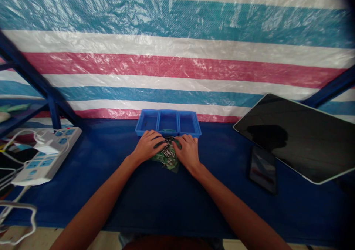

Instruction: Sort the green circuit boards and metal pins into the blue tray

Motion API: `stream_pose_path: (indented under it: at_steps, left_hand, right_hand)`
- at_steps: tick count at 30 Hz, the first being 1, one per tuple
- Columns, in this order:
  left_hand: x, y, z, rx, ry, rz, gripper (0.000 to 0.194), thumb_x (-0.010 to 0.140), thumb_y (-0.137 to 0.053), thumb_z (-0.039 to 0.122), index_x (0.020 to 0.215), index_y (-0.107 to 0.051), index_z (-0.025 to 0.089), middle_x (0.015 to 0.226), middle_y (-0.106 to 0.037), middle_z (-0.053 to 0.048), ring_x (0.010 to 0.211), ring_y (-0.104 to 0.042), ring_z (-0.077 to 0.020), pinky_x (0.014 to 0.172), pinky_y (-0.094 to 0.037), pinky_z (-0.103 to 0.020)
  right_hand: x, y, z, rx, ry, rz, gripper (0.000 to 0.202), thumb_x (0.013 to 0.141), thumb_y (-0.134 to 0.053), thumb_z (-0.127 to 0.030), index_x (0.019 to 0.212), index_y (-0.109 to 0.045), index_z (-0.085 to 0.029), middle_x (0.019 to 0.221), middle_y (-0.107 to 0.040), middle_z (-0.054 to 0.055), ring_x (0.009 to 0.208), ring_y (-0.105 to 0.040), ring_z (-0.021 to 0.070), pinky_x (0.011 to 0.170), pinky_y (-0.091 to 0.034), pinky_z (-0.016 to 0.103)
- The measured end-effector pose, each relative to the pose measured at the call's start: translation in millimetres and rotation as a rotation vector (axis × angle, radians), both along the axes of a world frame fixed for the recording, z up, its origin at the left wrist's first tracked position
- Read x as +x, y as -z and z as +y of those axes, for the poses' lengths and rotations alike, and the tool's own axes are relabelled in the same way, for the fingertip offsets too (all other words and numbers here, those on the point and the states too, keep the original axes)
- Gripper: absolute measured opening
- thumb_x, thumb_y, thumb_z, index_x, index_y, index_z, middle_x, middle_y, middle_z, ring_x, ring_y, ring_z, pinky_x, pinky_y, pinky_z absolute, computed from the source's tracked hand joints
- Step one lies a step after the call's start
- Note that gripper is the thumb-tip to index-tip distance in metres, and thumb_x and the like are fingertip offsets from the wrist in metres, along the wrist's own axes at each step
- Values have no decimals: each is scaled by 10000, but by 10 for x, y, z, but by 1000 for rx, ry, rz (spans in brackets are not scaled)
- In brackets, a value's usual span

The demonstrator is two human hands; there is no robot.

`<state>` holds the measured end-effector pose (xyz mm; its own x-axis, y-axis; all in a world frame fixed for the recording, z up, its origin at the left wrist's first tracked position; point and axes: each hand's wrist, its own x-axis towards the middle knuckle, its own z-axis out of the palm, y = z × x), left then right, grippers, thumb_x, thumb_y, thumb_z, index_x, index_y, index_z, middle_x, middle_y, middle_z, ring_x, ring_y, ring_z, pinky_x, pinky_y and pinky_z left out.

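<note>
A clear and green plastic bag (171, 162) with a heap of small metal screw-like pieces (168, 151) lies on the blue table (155, 202). My left hand (149, 145) rests at the left side of the heap, fingers spread and curved over it. On the right side, my right hand (188, 150) lies against the bag with its fingers apart and its thumb by the pieces. Just beyond both hands stands a blue tray (198, 126) with three compartments. A tiny dark piece lies in its left compartment, and something greenish shows low in the middle one.
On the left are a white power strip (51, 161) with plugs and cables (16, 202). A dark phone (263, 168) and a large dark screen (302, 139) lie at the right. A striped plastic sheet (172, 67) hangs behind.
</note>
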<state>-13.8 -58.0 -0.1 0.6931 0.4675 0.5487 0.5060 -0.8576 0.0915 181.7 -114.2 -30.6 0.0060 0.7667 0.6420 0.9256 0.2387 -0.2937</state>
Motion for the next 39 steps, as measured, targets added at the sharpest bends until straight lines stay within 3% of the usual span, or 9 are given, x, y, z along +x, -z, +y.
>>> stream_pose_path:
  at_steps: [14, 39]
  left_hand:
    - [4, 10, -19, -116, -10, 74, 204, 903, -524, 336, 969, -674, 215, 960, -676, -40, 893, -581, -171, 819, -395, -326]
    - [69, 107, -24, -125, -80, 89, 216, 936, -468, 309, 910, -644, 188, 944, -654, -56, 916, -566, -181, 854, -411, -338]
  right_hand:
    - [-11, -36, -16, -86, -13, 15, 135, 892, -555, -264, 834, -665, -211, 787, -632, 36, 818, -505, 188, 743, -272, 340]
    - [-7, -48, -26, -48, -42, 51, 162, 899, -509, -234, 830, -650, -195, 753, -634, 32, 775, -505, 178, 743, -273, 334]
